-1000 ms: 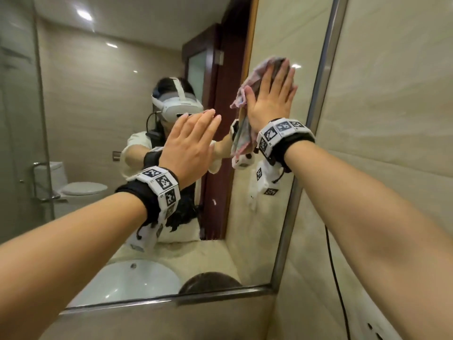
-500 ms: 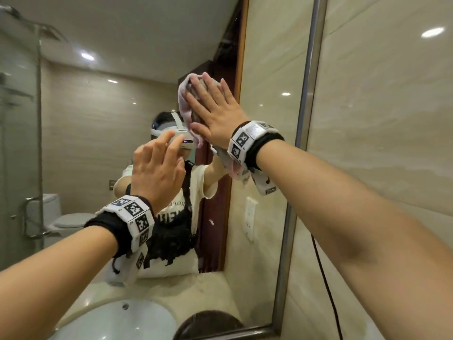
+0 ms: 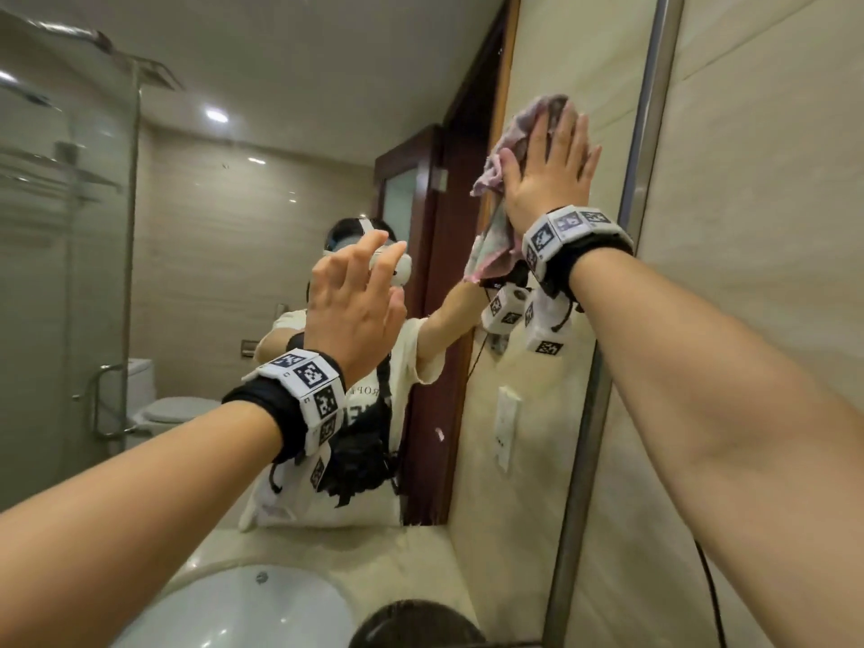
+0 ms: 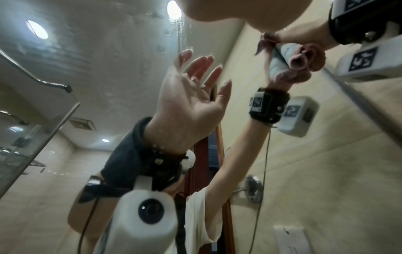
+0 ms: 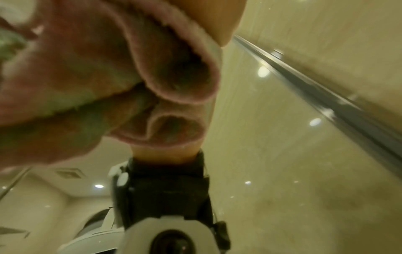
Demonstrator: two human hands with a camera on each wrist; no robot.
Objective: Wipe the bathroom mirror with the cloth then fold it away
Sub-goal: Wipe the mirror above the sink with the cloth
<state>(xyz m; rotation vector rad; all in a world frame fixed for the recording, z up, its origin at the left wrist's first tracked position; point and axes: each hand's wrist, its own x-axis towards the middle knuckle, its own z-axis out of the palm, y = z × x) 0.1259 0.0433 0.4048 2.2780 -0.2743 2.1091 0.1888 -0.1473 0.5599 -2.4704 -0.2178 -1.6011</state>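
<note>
- Right now the right hand (image 3: 549,173), in the upper right of the head view, lies flat with its fingers straight and spread, pressing a pink cloth (image 3: 509,147) against the bathroom mirror (image 3: 224,254); a flat palm likely spreads pressure over more glass.
- Bunched folds of the cloth spill out to the left of and below the palm, and they fill the upper left of the right wrist view.
- That hand sits near the mirror's metal frame (image 3: 647,109), so I judge the wiping is working the right-hand strip.
- Meanwhile the left hand (image 3: 353,311), at mid-frame, is raised toward the glass, fingers loosely apart and holding nothing; whether its fingertips touch the mirror I cannot tell. It may be steadying the reach.
- Folding has not begun.
- Below, a white basin (image 3: 234,615) shows at the bottom left.
</note>
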